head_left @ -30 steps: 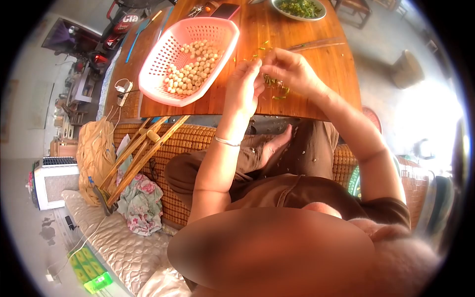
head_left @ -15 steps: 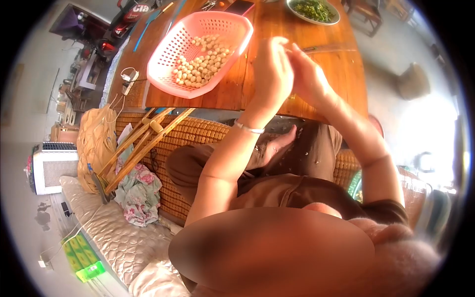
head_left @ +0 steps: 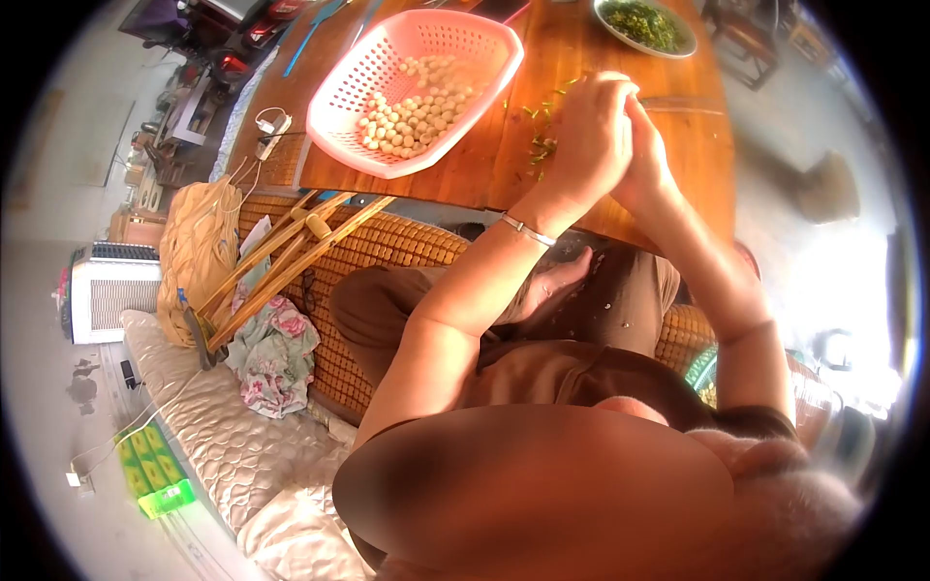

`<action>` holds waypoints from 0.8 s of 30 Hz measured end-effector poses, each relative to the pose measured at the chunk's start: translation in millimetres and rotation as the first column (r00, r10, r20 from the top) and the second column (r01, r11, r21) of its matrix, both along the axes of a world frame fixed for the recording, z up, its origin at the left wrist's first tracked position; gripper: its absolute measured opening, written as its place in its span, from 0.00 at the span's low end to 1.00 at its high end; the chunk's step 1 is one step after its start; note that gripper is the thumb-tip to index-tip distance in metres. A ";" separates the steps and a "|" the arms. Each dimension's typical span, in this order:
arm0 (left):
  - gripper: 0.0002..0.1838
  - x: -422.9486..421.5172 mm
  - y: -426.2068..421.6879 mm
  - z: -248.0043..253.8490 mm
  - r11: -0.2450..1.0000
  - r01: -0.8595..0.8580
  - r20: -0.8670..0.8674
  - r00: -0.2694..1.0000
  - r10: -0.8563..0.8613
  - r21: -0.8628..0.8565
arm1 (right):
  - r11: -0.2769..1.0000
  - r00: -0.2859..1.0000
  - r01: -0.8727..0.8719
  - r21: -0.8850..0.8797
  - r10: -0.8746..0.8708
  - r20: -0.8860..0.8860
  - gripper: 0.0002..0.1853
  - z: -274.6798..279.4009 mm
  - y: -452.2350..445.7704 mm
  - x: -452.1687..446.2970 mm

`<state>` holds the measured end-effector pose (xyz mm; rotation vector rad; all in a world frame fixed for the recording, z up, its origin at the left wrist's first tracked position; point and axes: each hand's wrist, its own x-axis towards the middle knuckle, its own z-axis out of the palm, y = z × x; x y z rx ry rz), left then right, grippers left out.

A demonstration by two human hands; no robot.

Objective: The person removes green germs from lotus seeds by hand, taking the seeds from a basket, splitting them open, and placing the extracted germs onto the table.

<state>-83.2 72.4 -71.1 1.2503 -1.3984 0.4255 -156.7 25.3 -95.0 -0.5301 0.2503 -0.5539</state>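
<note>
My left hand [head_left: 589,137], with a silver bracelet [head_left: 528,230] at the wrist, is pressed against my right hand [head_left: 643,160] above the wooden table [head_left: 489,160]. Both are closed, the fingers folded together. Anything between the palms is hidden. Just left of my left hand, small green scraps [head_left: 540,145] are scattered on the wood. Farther left stands a pink perforated basket [head_left: 341,153] holding many small, pale round balls [head_left: 415,124]. A bowl of chopped greens [head_left: 641,27] sits beyond my hands, at the table's far right.
Below the table's near edge is a woven bench [head_left: 407,242], where my crossed legs rest. Folded wooden poles [head_left: 291,261] and a floral cloth [head_left: 276,353] lie at the left. A power strip [head_left: 273,137] sits by the table's left end. A green basket [head_left: 702,368] is by my right elbow.
My joined hands have shifted right across the table and closed more tightly together. Green scraps now show beside my left hand. The whole view has also shifted a little.
</note>
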 end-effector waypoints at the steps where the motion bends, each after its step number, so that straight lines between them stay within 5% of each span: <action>1: 0.09 -0.8 0.2 3.2 1.000 0.003 0.027 1.000 -0.002 -0.025 | 1.000 1.000 0.002 0.006 -0.002 0.023 0.23 -1.3 -0.7 0.6; 5: 0.09 0.6 8.9 9.1 0.995 0.000 0.105 0.994 0.011 -0.100 | 0.997 0.993 -0.025 -0.073 0.033 0.112 0.23 -23.0 -18.0 0.1; 6: 0.07 2.5 12.7 8.8 0.997 0.036 0.032 0.999 -0.034 -0.062 | 0.994 0.994 0.102 -0.044 -0.104 -0.046 0.18 8.7 3.5 -1.2; 9: 0.03 13.9 45.0 37.6 0.992 0.119 -0.050 0.992 -0.117 0.044 | 0.970 0.986 0.113 -0.216 -0.136 -0.097 0.15 1.8 -12.7 -0.3; 10: 0.04 27.7 56.2 53.1 0.999 0.048 0.092 0.995 -0.047 -0.012 | 0.966 0.981 0.097 -0.242 -0.134 -0.143 0.12 7.7 -15.6 -4.2; 13: 0.11 90.6 73.6 75.1 0.994 -0.060 0.062 0.997 0.054 0.094 | 0.953 0.987 0.078 -0.292 -0.115 -0.113 0.10 18.4 -6.8 -5.7; 15: 0.15 136.8 82.9 90.6 0.846 -0.355 0.172 0.935 0.312 0.398 | 0.953 0.986 0.078 -0.294 -0.117 -0.119 0.09 19.5 -5.0 -4.9; 16: 0.14 164.1 82.4 84.8 0.814 -0.428 0.307 0.896 0.322 0.393 | 0.947 0.984 0.068 -0.313 -0.116 -0.137 0.09 20.1 -4.9 -3.9; 19: 0.11 223.9 75.6 64.5 0.561 -0.465 0.411 0.882 0.229 0.685 | 0.948 0.996 0.019 -0.317 -0.047 -0.082 0.08 13.0 -9.2 -2.5; 24: 0.11 256.2 70.2 31.7 0.470 -0.396 0.402 0.911 0.093 0.789 | 0.940 0.990 0.012 -0.340 -0.058 -0.125 0.08 17.4 -8.7 -2.2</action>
